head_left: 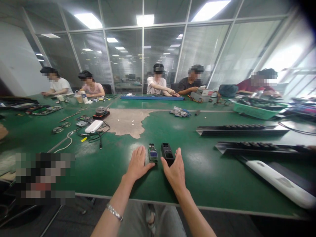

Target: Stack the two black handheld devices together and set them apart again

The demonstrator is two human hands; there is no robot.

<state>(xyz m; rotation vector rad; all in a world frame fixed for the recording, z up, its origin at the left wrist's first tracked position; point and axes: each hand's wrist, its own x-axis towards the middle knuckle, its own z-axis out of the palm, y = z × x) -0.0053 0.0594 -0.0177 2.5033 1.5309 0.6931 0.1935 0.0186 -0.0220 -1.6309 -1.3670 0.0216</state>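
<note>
On the green table lies a small circuit board (153, 154) with a little blue-grey screen. Just to its right is a black plastic casing (167, 152) with cutouts at its far end. My left hand (138, 164) rests beside the board, thumb stretched toward its near end and fingers extended. At the casing's near right side is my right hand (175, 168), its thumb and fingers spread around that end. I cannot tell whether either hand presses on its part. Neither hand is closed around anything.
Left of my hands lie a white device (94, 126) and tangled cables. Gloves (179, 112) lie farther back. Black metal channels (243, 130) and a long white housing (278, 182) lie right, near a green basket (259, 111). Several people sit along the far edge.
</note>
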